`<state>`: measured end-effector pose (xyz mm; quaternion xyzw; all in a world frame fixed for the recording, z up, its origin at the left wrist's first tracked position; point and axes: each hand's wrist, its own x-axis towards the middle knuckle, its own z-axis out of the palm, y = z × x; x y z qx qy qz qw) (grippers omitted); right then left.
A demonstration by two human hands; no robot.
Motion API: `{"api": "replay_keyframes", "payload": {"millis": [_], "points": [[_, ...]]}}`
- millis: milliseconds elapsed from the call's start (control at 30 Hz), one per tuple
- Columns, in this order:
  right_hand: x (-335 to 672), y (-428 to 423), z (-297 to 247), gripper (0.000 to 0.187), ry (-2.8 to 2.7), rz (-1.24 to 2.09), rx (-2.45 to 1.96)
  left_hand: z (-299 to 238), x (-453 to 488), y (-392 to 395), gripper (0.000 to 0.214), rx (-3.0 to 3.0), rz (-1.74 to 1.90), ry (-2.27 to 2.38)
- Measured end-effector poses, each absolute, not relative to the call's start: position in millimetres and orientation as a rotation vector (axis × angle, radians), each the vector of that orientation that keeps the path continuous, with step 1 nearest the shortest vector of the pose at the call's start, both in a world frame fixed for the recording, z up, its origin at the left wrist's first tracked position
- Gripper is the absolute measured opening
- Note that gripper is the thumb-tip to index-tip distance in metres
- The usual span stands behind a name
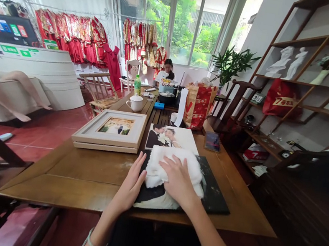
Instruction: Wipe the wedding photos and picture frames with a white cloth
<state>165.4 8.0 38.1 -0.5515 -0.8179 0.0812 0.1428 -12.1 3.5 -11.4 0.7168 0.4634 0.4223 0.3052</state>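
A folded white towel (153, 164) lies on a flat black board (216, 198) at the table's near edge. My right hand (180, 181) rests on top of the towel, fingers spread and pressed against it. At the board's left side, my left hand (132, 183) stands on edge, its fingers stretched out and holding nothing. A cream-coloured cloth (158, 202) sticks out from under the towel. Just behind the board is a printed photo of a couple (187, 137), partly covered by the towel. To the left, light wooden picture frames (110, 129) are stacked, the upper one with a small photo.
Further back on the wooden table (83, 185) stand a white lidded cup (135, 103), a green-capped bottle (137, 85), a blue box (159, 105) and a red-and-tan paper bag (199, 106). A small dark item (212, 141) lies right of the photo. Another person (166, 74) sits at the far end.
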Motion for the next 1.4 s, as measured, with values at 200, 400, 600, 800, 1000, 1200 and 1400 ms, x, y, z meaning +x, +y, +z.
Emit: {"api": "replay_keyframes", "payload": {"millis": [200,400,600,800,1000,1200,1400], "points": [[147.9,-56.7,31.1,0.066,-2.431,0.248,-1.377,-13.2,-14.0,4.0,0.050,1.848,1.147,1.251],[199.8,-84.7,29.5,0.078,-2.409,0.456,-1.336,-17.3,-15.9,6.5,0.036,2.010,1.109,1.230],[239.0,-15.1,29.3,0.071,-2.284,0.323,-1.588,-17.2,-17.7,8.2,0.036,2.065,1.092,1.193],[209.0,28.8,30.9,0.060,-2.186,0.228,-1.681,-18.1,-18.7,9.1,0.036,2.076,1.099,1.210],[185.6,-42.9,29.7,0.075,-2.318,0.316,-1.504,-21.0,-17.3,9.5,0.037,2.076,1.135,1.204],[195.0,-101.8,32.5,0.081,-2.386,0.454,-1.502,-20.2,-15.4,9.4,0.035,2.071,1.125,1.222],[198.7,-41.3,32.6,0.075,-2.311,0.400,-1.514,-20.4,-16.2,10.0,0.036,2.074,1.129,1.208]]}}
